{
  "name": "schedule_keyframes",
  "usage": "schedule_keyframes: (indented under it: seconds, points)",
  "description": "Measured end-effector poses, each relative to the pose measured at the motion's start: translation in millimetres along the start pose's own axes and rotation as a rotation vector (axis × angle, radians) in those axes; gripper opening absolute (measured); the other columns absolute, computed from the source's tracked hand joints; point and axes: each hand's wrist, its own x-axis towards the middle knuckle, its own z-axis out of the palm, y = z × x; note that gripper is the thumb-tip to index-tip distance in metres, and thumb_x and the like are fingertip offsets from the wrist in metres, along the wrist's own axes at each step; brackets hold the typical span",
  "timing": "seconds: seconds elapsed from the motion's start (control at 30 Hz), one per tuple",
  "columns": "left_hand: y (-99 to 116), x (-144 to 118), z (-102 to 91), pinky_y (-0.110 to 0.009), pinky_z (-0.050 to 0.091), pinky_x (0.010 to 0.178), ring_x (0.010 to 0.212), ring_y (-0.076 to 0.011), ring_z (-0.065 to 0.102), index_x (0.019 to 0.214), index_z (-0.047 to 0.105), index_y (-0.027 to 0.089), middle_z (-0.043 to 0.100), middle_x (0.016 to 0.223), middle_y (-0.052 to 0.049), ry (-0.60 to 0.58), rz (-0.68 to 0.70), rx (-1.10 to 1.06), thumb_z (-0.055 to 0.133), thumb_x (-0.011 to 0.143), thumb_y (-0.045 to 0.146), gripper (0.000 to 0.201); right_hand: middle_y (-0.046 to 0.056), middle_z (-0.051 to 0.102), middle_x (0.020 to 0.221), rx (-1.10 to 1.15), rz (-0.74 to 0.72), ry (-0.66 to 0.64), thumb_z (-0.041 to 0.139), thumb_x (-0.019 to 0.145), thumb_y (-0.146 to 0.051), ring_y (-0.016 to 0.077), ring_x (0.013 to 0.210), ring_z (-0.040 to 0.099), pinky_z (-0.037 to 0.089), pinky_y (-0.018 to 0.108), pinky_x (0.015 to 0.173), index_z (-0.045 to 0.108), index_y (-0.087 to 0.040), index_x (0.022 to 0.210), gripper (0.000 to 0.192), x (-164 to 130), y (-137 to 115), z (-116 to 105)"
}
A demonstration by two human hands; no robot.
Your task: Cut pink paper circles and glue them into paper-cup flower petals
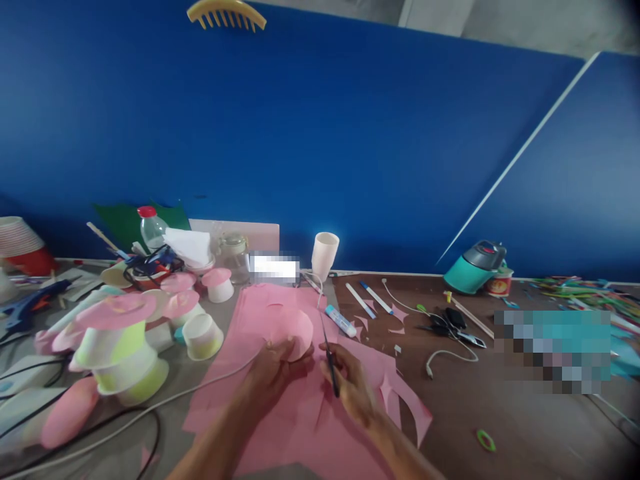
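"Pink paper disc (300, 330): where does it sit against the scissors (331, 371)?"

"Just left of the blades, apparently with a narrow gap between its right edge and them."

"Which hand is nearer to it?"

"Left hand (273, 363). Its fingers pinch the near edge, over the pink sheets (280, 440) on the bench (440, 413)."

"And the right hand (353, 383)?"

"Fingers wrapped around the scissors' dark handles. Their long axis runs away from the person, tips leaning slightly left."

"Does the disc have a long axis?"

"None that shows. It looks nearly round, so a curved edge faces the blades."

"Are the blades parted?"

"Too thin and blurred to tell."
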Motion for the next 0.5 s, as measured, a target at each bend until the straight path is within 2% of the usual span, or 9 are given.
schedule_keyframes:
  seconds: [0.17, 0.5]
  points:
    - [1, -4, 5.3, -0.036, 0.063, 0.069, 0.07, -0.0252, 0.076, 0.081, 0.06, 0.009, 0.075, 0.082, -0.016, 0.026, -0.003, 0.01, 0.063, 0.085, 0.011, 0.005, -0.002, 0.05, 0.064, -0.039, 0.001, -0.07, 0.068, 0.077, -0.043, 0.0127, 0.058, 0.043, 0.036, 0.024, 0.051, 0.07, -0.015, 0.095, 0.034, -2, 0, 2]
    - [-2, -4, 0.4, -0.035, 0.062, 0.077, 0.077, -0.0252, 0.076, 0.085, 0.068, 0.008, 0.077, 0.085, -0.014, -0.097, 0.011, 0.001, 0.072, 0.081, 0.019, 0.012, -0.001, 0.057, 0.065, -0.112, -0.055, -0.106, 0.061, 0.084, -0.035, 0.0134, 0.058, 0.049, 0.039, 0.023, 0.052, 0.065, -0.017, 0.083, 0.018, 0, 10, 5]
